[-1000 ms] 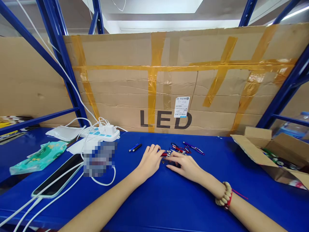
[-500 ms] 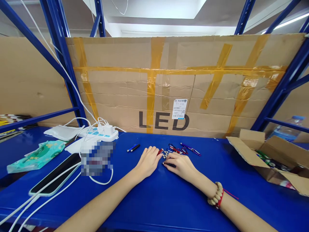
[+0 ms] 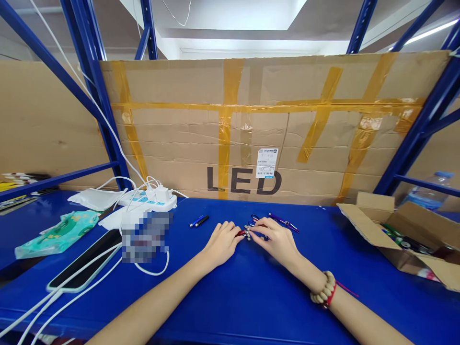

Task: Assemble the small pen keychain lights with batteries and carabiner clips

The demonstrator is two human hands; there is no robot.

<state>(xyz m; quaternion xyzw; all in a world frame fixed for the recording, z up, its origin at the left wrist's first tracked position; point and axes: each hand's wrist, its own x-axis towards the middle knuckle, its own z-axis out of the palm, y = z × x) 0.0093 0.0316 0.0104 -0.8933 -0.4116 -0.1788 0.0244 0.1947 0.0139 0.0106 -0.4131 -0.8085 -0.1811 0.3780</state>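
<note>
both hands are down on the blue tabletop (image 3: pixel 251 297), palms low, meeting at the middle. the left hand (image 3: pixel 221 242) lies with its fingers bunched close together, and a small red piece (image 3: pixel 240 233) pokes out from its fingertips, so it's pinching that, tip pointing toward the other hand. the right hand (image 3: pixel 275 241) has its fingers (image 3: pixel 259 228) drawn in narrow, thumb and forefinger nipped on a tiny silvery part (image 3: pixel 247 234) right at the end of the red piece (too small to tell exactly what it is). the two sets of fingertips are almost touching.

just beyond the right fingertips sits a little heap of coloured clips and pens (image 3: pixel 258 220), red and blue tangled together, and a purple pen (image 3: pixel 283 222) lies just past the right knuckles, pointing away to the right. off the left fingers, near but apart, two dark blue pens (image 3: pixel 200 220) lie side by side.

a beaded bracelet (image 3: pixel 323 292) rings the right wrist. well away from the left hand, a phone (image 3: pixel 88 261) on white cables, a teal packet (image 3: pixel 57 233) and a white power strip (image 3: pixel 149 197). far out past the right hand, an open cardboard box (image 3: pixel 395 230) with small parts inside. behind it all, the taped cardboard sheet (image 3: pixel 273 129) marked led.
</note>
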